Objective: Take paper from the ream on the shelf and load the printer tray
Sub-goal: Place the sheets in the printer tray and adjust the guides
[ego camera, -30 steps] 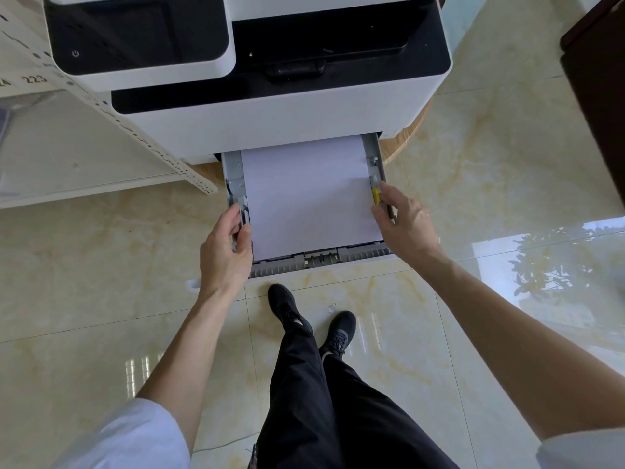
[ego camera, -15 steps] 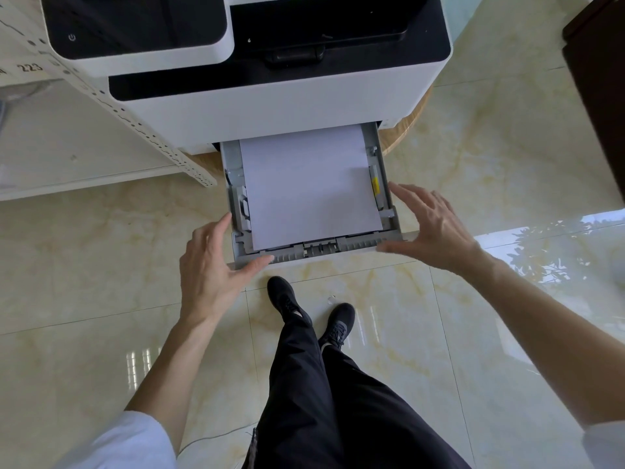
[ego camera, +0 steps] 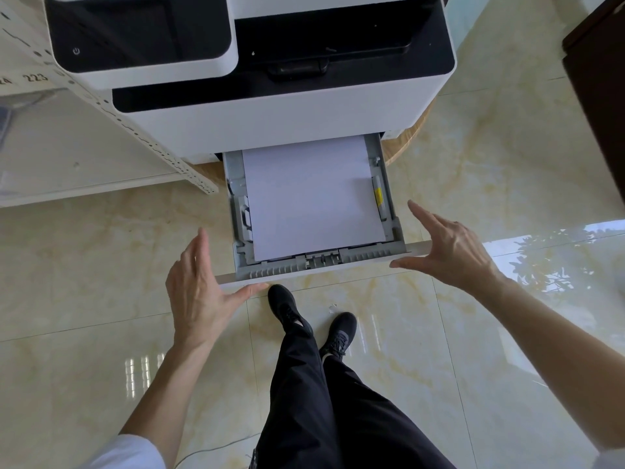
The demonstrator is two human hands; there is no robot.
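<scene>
The grey printer tray sticks out of the bottom of the white and black printer. A flat stack of white paper lies in it between the side guides. My left hand is spread at the tray's left front corner, thumb touching the white front panel. At the right front corner my right hand is also spread, thumb tip against the panel. Neither hand holds anything.
A white metal shelf with a perforated upright stands left of the printer. The printer rests on a round wooden base. My legs and black shoes stand on the glossy marble floor just below the tray. Dark furniture is at the right edge.
Both hands left the tray's paper guides and drew back to the front corners with fingers spread. The tray looks pulled slightly further out.
</scene>
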